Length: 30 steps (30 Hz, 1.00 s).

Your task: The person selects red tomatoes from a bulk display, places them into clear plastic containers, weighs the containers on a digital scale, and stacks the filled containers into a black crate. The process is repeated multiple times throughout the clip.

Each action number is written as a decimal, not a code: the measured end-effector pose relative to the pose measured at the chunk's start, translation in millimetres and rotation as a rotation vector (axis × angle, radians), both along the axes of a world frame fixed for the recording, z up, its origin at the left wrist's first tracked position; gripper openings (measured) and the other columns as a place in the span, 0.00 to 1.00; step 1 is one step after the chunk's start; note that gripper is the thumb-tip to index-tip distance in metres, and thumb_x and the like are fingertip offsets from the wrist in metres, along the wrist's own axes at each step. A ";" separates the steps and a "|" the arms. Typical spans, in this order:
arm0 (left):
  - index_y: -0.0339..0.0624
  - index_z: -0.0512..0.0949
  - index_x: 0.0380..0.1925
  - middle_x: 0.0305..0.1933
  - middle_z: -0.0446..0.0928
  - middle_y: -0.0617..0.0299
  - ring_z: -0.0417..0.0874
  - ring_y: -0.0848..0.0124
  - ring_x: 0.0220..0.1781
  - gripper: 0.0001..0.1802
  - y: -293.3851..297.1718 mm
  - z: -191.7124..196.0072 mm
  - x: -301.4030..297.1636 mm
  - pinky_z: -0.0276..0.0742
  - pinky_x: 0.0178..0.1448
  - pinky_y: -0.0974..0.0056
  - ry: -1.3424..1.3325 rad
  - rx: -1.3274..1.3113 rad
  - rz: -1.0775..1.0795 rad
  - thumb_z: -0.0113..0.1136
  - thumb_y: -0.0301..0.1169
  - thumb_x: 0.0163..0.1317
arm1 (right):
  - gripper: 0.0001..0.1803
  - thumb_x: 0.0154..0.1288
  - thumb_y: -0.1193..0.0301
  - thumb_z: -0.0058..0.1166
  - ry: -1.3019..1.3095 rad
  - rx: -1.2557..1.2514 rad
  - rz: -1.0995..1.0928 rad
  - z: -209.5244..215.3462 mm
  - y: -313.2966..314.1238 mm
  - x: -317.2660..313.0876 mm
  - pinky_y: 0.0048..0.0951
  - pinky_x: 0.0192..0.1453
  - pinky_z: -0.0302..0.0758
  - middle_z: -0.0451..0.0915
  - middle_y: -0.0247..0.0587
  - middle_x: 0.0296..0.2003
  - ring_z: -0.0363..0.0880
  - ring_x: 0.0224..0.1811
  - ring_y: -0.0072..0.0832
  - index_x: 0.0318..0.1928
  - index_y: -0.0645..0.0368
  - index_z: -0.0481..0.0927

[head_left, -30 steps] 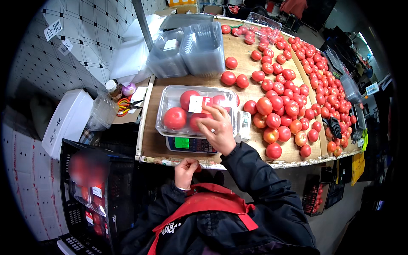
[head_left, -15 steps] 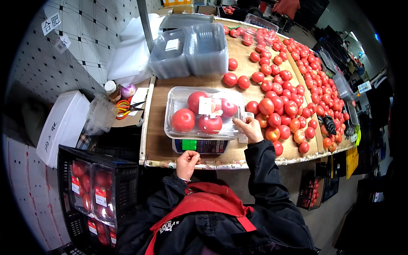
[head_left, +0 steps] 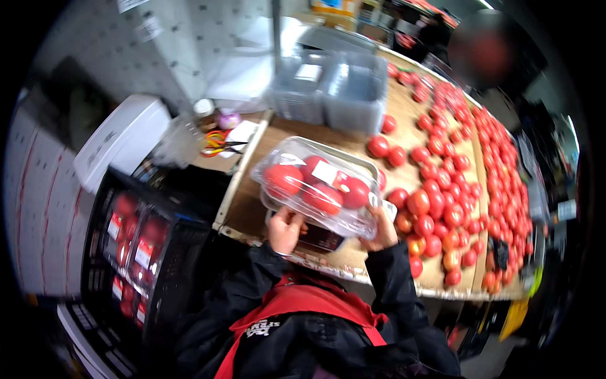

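A clear plastic tray [head_left: 358, 222] of several tomatoes is tilted above a scale [head_left: 323, 238] at the table's front edge. The tray has a white label on top. My left hand [head_left: 285, 231] grips its near left edge, thumb on top. My right hand [head_left: 381, 230] holds its right end, the fingertips partly hidden and blurred. Below the tray, most of the scale is covered. Loose tomatoes [head_left: 435, 203] lie close to the right of my right hand.
Stacks of clear trays [head_left: 356, 95] stand at the back of the table. A black crate [head_left: 183, 237] with packed tomatoes is at the lower left, beside a white foam box [head_left: 120, 142]. Scissors [head_left: 221, 145] lie on a side ledge. More tomatoes [head_left: 505, 183] fill the far right.
My left hand has moved from in front of the scale onto the tray's near edge. The tray has tilted and turned, lifted by both hands. The whole view has swung left.
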State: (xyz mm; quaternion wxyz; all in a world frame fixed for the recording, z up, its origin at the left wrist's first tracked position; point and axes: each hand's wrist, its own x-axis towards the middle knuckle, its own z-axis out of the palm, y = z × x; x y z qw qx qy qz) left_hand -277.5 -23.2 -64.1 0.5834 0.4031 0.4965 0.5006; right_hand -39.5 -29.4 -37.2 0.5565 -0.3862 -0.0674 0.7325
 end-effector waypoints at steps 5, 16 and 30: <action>0.38 0.76 0.49 0.30 0.79 0.64 0.78 0.78 0.26 0.13 -13.0 -15.9 19.2 0.76 0.32 0.71 -0.072 0.157 0.161 0.58 0.24 0.64 | 0.23 0.63 0.59 0.50 -0.069 0.011 0.066 -20.1 -29.2 20.5 0.41 0.51 0.78 0.80 0.39 0.47 0.79 0.48 0.35 0.57 0.54 0.72; 0.37 0.75 0.52 0.51 0.79 0.54 0.81 0.64 0.49 0.23 -54.9 33.0 -120.0 0.75 0.56 0.60 -0.065 0.354 0.475 0.50 0.45 0.69 | 0.46 0.53 0.61 0.55 -0.091 0.303 0.479 62.5 -6.4 -61.8 0.32 0.44 0.80 0.66 0.55 0.59 0.78 0.42 0.35 0.72 0.55 0.50; 0.31 0.64 0.62 0.61 0.71 0.47 0.74 0.53 0.61 0.30 -310.3 137.5 -335.7 0.72 0.64 0.48 -0.855 0.432 0.797 0.49 0.30 0.59 | 0.44 0.67 0.48 0.47 0.012 0.998 1.138 170.7 4.0 -358.1 0.33 0.42 0.82 0.60 0.55 0.66 0.71 0.60 0.45 0.73 0.58 0.46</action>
